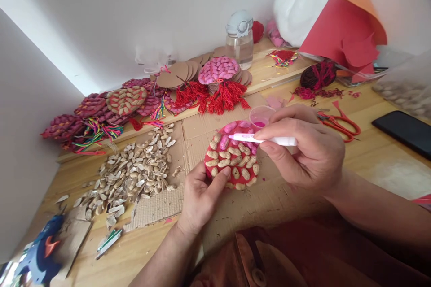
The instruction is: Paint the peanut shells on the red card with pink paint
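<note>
A round red disc [232, 154] covered with rows of peanut shells is held in my left hand [205, 193], thumb on its front at the lower left. Shells along its upper part are coloured pink; the lower ones are natural tan. My right hand [303, 148] pinches a white marker [279, 140], its tip pointing left at a pink shell [224, 142] near the top of the disc. I cannot tell whether the tip touches. Just behind the disc is a small clear cup [262, 115] with pink in it, partly hidden by my right hand.
A heap of peanut shells [134, 175] lies left, with a blue glue gun [43, 251] and a green cutter [109, 243] nearer. Finished shell discs [218, 70] with tassels and a lidded bottle [240, 45] stand behind. At right are orange scissors [340, 125] and a black phone [404, 130].
</note>
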